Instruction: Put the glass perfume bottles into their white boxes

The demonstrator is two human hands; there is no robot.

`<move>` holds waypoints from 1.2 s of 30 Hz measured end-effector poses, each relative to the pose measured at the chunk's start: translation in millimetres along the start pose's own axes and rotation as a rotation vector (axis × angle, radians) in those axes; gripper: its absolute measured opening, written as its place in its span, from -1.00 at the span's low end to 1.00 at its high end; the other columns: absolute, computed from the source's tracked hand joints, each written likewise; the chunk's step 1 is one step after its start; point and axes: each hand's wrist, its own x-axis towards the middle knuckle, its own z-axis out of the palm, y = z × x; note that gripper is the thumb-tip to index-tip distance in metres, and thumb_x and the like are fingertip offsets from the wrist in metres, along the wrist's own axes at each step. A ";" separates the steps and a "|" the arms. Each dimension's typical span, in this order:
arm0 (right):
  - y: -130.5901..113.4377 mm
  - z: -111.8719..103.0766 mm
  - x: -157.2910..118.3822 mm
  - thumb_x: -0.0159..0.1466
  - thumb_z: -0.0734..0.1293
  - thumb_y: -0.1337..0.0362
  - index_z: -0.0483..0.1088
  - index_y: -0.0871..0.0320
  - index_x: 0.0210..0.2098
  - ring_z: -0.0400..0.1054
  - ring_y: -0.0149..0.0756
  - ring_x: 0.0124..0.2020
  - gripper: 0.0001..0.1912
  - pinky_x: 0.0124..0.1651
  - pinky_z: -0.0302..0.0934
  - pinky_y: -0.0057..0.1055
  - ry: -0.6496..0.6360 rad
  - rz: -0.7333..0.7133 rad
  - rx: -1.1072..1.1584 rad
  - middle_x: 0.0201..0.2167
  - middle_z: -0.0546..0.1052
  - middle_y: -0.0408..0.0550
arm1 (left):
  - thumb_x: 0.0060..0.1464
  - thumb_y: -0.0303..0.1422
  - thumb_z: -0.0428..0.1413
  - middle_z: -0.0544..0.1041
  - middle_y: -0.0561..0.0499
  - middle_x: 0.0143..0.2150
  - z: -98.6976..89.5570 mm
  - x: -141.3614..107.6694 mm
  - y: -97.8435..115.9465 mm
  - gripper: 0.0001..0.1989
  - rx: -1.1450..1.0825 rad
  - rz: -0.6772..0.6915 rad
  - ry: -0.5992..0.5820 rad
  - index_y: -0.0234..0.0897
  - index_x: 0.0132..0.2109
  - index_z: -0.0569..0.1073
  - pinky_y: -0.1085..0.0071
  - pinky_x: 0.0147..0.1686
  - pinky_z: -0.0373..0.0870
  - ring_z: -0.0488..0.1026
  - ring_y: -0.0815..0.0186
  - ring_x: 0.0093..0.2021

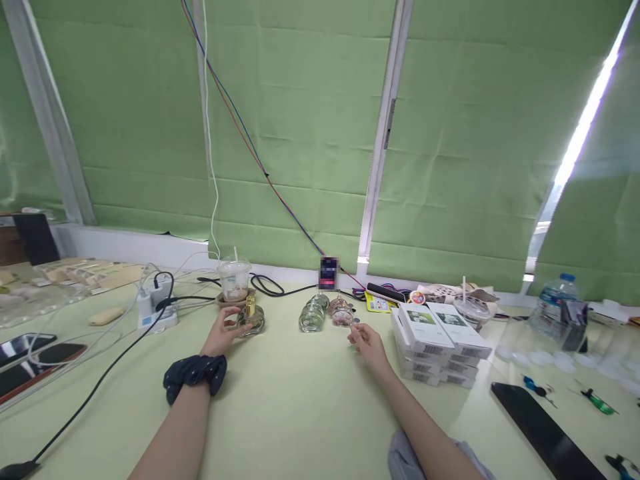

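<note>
My left hand (225,331), with a dark scrunchie (195,378) at its wrist, has its fingers curled against the left side of a round glass perfume bottle (253,323) with a gold neck. The bottle stands upright on the table. My right hand (369,347) hovers low over the table with thumb and fingertips pinched together; anything between them is too small to make out. Just beyond it are pinkish glass bottles (343,313). Between my hands stands a row of clear, greenish glass bottles (312,316).
White boxes (425,330) are stacked right of my right hand. A plastic cup (234,279) and a power strip (157,317) with cables stand at the left. At the back is a small screen (329,273). A black slab (545,427) and a water bottle (557,303) lie farther right.
</note>
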 end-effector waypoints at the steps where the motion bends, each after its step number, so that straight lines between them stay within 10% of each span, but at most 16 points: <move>1: 0.0 0.0 -0.3 0.00 0.27 -0.30 0.39 0.21 -0.32 0.43 -0.17 -0.38 -0.35 -0.42 0.23 -0.39 -0.002 -0.004 -0.006 -0.45 0.53 0.05 | -0.56 -0.06 0.35 0.44 -0.16 -0.06 1.6 0.4 -0.7 -0.22 -0.008 0.023 0.001 -0.25 -0.11 0.36 0.22 -0.25 0.37 0.41 0.04 -0.11; 14: 5.9 -0.5 -0.4 -0.02 0.25 -0.32 0.40 0.16 -0.45 0.43 -0.10 -0.38 -0.38 -0.42 0.23 -0.34 -0.035 -0.018 -0.103 -0.48 0.52 0.05 | -0.54 0.05 0.30 0.52 -0.14 -0.07 -13.6 14.1 2.4 -0.23 0.161 0.075 -0.159 -0.25 -0.11 0.42 0.33 -0.26 0.31 0.43 0.08 -0.14; 26: 24.1 -2.1 9.9 0.08 0.25 0.09 0.30 0.11 -0.50 0.31 -0.21 -0.48 -0.79 -0.36 0.17 -0.33 0.132 -0.121 -0.339 -0.57 0.42 -0.09 | -0.51 -0.04 0.34 0.45 -0.14 -0.08 -20.6 13.7 13.0 -0.06 0.217 0.026 0.074 -0.33 0.07 0.28 0.31 -0.32 0.31 0.36 -0.03 -0.04; 30: 30.3 -1.2 13.7 0.05 0.24 0.22 0.28 0.11 -0.48 0.28 -0.25 -0.50 -0.91 -0.38 0.14 -0.36 0.179 -0.145 -0.394 -0.56 0.38 -0.13 | -0.08 -0.03 0.15 0.38 -0.22 -0.05 0.8 4.1 31.1 -0.34 0.283 0.130 0.381 -0.38 0.06 0.22 0.22 -0.27 0.35 0.35 0.01 -0.06; 36: 35.5 0.7 16.8 0.01 0.22 0.32 0.27 0.12 -0.48 0.27 -0.30 -0.51 -0.96 -0.38 0.14 -0.41 0.194 -0.131 -0.432 -0.57 0.35 -0.17 | -0.06 -0.16 0.17 0.29 -0.19 -0.06 88.6 -33.5 63.3 -0.55 0.344 0.613 0.152 -0.30 -0.07 0.30 0.01 0.06 0.20 0.23 -0.04 0.06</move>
